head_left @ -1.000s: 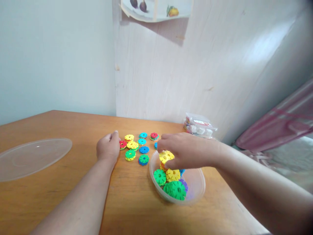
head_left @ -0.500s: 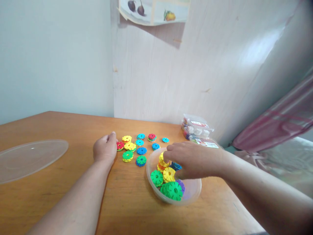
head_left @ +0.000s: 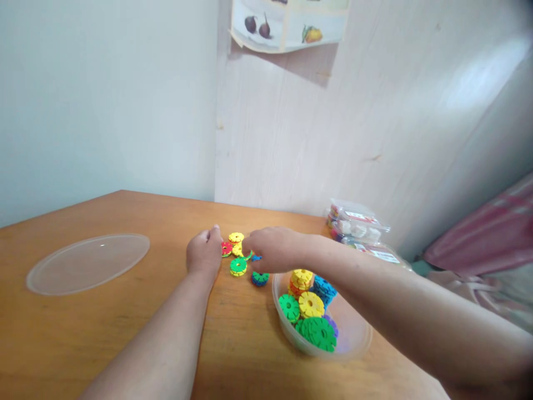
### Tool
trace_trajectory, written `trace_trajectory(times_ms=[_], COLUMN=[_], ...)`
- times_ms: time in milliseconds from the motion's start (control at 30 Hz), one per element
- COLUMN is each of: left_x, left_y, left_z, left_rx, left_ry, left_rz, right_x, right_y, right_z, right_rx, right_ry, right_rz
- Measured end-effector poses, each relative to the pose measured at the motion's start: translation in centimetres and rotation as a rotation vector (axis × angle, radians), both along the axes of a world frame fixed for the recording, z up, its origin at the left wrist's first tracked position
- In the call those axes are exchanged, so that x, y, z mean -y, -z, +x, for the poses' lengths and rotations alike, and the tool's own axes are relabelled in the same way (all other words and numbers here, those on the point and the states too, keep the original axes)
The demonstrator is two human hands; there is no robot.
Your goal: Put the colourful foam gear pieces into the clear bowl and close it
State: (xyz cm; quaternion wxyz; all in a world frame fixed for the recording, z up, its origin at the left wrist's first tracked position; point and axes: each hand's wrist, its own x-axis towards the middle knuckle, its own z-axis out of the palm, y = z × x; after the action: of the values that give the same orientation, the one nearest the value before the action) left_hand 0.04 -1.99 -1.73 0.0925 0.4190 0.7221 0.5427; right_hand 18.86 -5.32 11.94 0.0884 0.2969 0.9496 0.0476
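My left hand (head_left: 204, 253) rests on the table with curled fingers, beside a red notched plastic disc (head_left: 226, 249); whatever it may hold is hidden. My right hand (head_left: 272, 250) reaches over the loose discs with bent fingers, its fingertips at a yellow disc (head_left: 237, 249) with green under it. What lies between those fingertips is hidden. Close by are another yellow disc (head_left: 236, 238), a green disc on yellow (head_left: 239, 266) and a green-and-blue stack (head_left: 260, 278). Below my right forearm, a clear bowl (head_left: 358, 341) holds yellow, green, blue and purple discs.
A clear oval lid (head_left: 87, 264) lies flat on the left of the wooden table (head_left: 166, 333). Clear plastic boxes (head_left: 360, 225) are stacked at the back right, by the wall. Pink cloth (head_left: 483, 239) hangs at the right.
My right hand has moved left from over the bowl to the loose discs, covering several of them. My left hand stays beside the red disc. The view has swung slightly left.
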Motion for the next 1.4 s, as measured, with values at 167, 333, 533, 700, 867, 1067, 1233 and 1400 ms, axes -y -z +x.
trace_trajectory(times_ms=[167,333,533,700,867,1067,1233,1400], left_x=[0.2,0.2,0.3,0.3,0.1,0.0,0.0,-0.2], left_y=[-0.2,-0.2,-0.2,-0.3,0.0,-0.1,-0.2,0.1], left_z=[0.1,0.1,0.2,0.1,0.0,0.1,0.2,-0.1], left_rx=[0.0,0.012,0.002,-0.023,-0.003,0.004,-0.003,-0.024], left_ry=[0.025,0.026,0.026,0.021,0.02,-0.01,-0.028,-0.02], left_rz=[-0.016,-0.021,-0.026,-0.037,-0.042,-0.025,-0.021,-0.003], right_x=[-1.9,-2.6,-2.3,-2.4,-1.0,3.8,5.9,5.8], right_y=[2.2,2.9,2.7,2.9,0.8,-3.1,-2.6,-0.7], right_z=[-3.2,-4.4,-4.8,-4.8,-2.3,4.4,8.0,8.3], right_rx=[0.167,0.247,0.301,0.271,0.071,-0.077,-0.053,-0.005], right_ry=[-0.067,-0.089,-0.094,-0.06,-0.094,-0.048,0.046,0.072], right_rz=[0.015,0.032,0.032,0.055,0.062,-0.058,-0.096,-0.129])
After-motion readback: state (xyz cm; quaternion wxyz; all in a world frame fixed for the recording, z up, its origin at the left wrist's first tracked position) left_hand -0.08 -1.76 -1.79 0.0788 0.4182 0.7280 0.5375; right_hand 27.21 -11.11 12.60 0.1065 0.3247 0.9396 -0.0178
